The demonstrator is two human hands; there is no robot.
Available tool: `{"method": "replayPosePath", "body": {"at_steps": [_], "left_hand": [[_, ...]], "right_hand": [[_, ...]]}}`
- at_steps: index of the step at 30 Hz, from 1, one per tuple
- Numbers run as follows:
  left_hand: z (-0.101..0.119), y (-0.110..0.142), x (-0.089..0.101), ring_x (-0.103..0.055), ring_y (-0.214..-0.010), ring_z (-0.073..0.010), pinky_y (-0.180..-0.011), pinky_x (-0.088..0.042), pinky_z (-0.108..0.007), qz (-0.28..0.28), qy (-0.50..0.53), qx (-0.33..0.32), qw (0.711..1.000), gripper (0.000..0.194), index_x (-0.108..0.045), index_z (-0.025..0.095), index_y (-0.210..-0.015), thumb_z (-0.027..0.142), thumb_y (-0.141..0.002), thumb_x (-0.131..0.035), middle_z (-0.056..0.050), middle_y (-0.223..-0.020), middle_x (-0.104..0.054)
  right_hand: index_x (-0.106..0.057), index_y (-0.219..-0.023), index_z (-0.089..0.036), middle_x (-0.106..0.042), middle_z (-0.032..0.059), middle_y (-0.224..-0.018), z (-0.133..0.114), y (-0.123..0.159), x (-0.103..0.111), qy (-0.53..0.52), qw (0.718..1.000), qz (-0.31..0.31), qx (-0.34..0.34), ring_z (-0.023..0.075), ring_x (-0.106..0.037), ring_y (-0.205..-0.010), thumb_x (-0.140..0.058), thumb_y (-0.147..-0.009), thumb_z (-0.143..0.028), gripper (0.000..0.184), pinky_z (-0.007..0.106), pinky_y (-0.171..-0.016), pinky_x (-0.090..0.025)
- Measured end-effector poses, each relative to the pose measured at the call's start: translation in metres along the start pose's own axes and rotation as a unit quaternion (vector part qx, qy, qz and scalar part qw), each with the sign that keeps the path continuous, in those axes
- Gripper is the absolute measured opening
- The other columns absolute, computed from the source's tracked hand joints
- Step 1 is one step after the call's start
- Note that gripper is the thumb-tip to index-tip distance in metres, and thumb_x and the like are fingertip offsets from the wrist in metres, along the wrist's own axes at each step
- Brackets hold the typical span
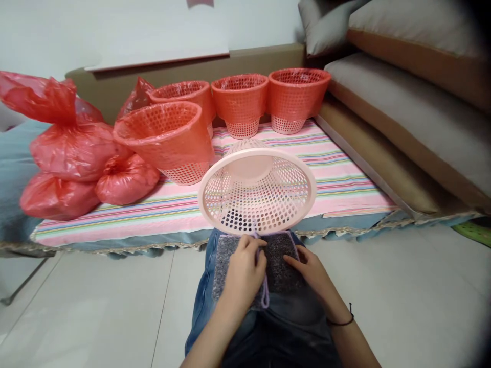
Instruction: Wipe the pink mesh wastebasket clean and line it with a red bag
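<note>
Across the lap lies a dark grey fuzzy felt-like piece (279, 271) with light purple edging. My left hand (245, 268) rests over its left part, fingers bent together around a purple cord (265, 294) that hangs down in a loop. The cord's upper end reaches up to the rim of the basket in front. My right hand (310, 268) grips the piece's right edge, thumb on top and the other fingers at the side. Just beyond both hands, an empty pink mesh basket (309, 204) lies tipped with its mouth towards me.
Several mesh baskets lined with red plastic, one a red-lined basket (180, 148), stand on the striped cloth (345, 179). Knotted red plastic bags (76, 153) are piled at the left. Stacked cushions (402, 102) rise on the right. Pale floor tiles (103, 301) lie below.
</note>
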State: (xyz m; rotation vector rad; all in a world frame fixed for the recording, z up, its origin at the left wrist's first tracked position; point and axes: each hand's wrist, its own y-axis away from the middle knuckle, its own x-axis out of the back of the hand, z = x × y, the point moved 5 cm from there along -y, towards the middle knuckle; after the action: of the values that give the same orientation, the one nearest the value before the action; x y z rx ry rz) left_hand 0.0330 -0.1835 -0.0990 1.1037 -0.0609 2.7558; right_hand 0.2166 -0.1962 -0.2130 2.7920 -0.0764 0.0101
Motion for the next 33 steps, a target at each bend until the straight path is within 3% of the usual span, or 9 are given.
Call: {"method": "replayPosePath", "body": {"at_steps": [6,12,15,18,20,23,25,30,33], "left_hand": [[0.004,-0.014,-0.060,-0.064,-0.082,-0.0193,-0.078,-0.051,-0.031,-0.064,-0.077,0.001,0.995,0.032,-0.064,0.020,-0.115,0.018,-0.088,-0.047,-0.008,-0.110,-0.058],[0.006,-0.015,-0.085,-0.063,-0.097,-0.0221,-0.087,-0.052,-0.034,-0.051,0.000,-0.038,0.998,0.039,-0.056,0.019,-0.123,0.013,-0.087,-0.045,-0.012,-0.118,-0.058],[0.002,-0.015,-0.090,-0.063,-0.096,-0.0217,-0.087,-0.052,-0.035,-0.053,0.079,-0.047,0.994,0.039,-0.050,0.018,-0.128,0.015,-0.089,-0.045,-0.012,-0.115,-0.062],[-0.010,-0.010,-0.078,-0.065,-0.084,-0.0171,-0.082,-0.053,-0.033,-0.036,0.147,-0.059,0.987,0.035,-0.050,0.019,-0.126,0.016,-0.095,-0.034,-0.008,-0.106,-0.067],[-0.022,-0.004,-0.057,-0.064,-0.092,-0.0179,-0.087,-0.052,-0.035,0.034,0.115,-0.080,0.990,0.032,-0.054,0.019,-0.121,0.016,-0.095,-0.034,-0.009,-0.109,-0.066],[-0.048,0.008,-0.018,-0.056,-0.112,-0.0236,-0.101,-0.045,-0.044,0.163,0.006,-0.082,0.983,0.026,-0.057,0.019,-0.115,0.019,-0.093,-0.045,-0.010,-0.116,-0.063],[-0.069,0.013,-0.002,-0.056,-0.111,-0.0250,-0.100,-0.044,-0.046,0.198,-0.019,-0.046,0.979,0.026,-0.056,0.018,-0.116,0.024,-0.092,-0.050,-0.011,-0.116,-0.063],[-0.112,0.016,0.002,-0.062,-0.087,-0.0206,-0.079,-0.053,-0.038,0.163,0.058,0.077,0.982,0.037,-0.052,0.017,-0.120,0.038,-0.089,-0.053,-0.010,-0.109,-0.063],[-0.116,0.013,-0.004,-0.062,-0.082,-0.0203,-0.076,-0.052,-0.037,0.136,0.076,0.102,0.982,0.043,-0.051,0.017,-0.121,0.041,-0.086,-0.056,-0.009,-0.104,-0.064]], "right_hand": [[-0.066,-0.106,-0.021,-0.073,0.0046,-0.102,-0.008,0.001,-0.009,-0.096,0.995,-0.019,-0.022,0.0266,-0.065,-0.099,-0.078,-0.066,-0.041,0.046,0.039,-0.090,-0.049],[-0.071,-0.106,-0.023,-0.069,0.0051,-0.120,0.002,-0.002,-0.002,-0.113,0.993,0.031,-0.026,0.0285,-0.056,-0.120,-0.074,-0.069,-0.055,0.049,0.041,-0.107,-0.039],[-0.071,-0.108,-0.023,-0.069,0.0048,-0.118,0.002,-0.002,0.000,-0.101,0.994,0.036,-0.017,0.0261,-0.058,-0.118,-0.061,-0.078,-0.065,0.052,0.039,-0.105,-0.040],[-0.069,-0.104,-0.020,-0.072,0.0067,-0.105,-0.003,-0.004,-0.003,-0.024,1.000,-0.009,0.001,0.0270,-0.065,-0.101,-0.063,-0.077,-0.064,0.053,0.039,-0.093,-0.048],[-0.067,-0.101,-0.019,-0.072,0.0072,-0.100,-0.006,-0.006,-0.002,0.070,0.997,-0.001,0.021,0.0277,-0.065,-0.095,-0.068,-0.073,-0.058,0.048,0.040,-0.088,-0.048],[-0.061,-0.107,-0.019,-0.068,0.0084,-0.100,-0.009,-0.005,0.004,0.190,0.977,0.077,0.065,0.0272,-0.063,-0.091,-0.066,-0.074,-0.052,0.047,0.042,-0.085,-0.048],[-0.055,-0.114,-0.018,-0.062,0.0099,-0.102,-0.014,-0.001,0.008,0.229,0.957,0.140,0.108,0.0257,-0.061,-0.088,-0.065,-0.075,-0.049,0.051,0.042,-0.081,-0.050],[-0.060,-0.085,-0.021,-0.052,0.0092,-0.100,-0.028,0.012,0.006,0.335,0.903,0.180,0.200,0.0275,-0.055,-0.098,-0.062,-0.081,-0.047,0.027,0.047,-0.093,-0.045],[-0.061,-0.077,-0.021,-0.053,0.0100,-0.104,-0.035,0.014,0.002,0.335,0.901,0.159,0.224,0.0284,-0.053,-0.107,-0.059,-0.084,-0.043,0.022,0.048,-0.100,-0.041]]}}
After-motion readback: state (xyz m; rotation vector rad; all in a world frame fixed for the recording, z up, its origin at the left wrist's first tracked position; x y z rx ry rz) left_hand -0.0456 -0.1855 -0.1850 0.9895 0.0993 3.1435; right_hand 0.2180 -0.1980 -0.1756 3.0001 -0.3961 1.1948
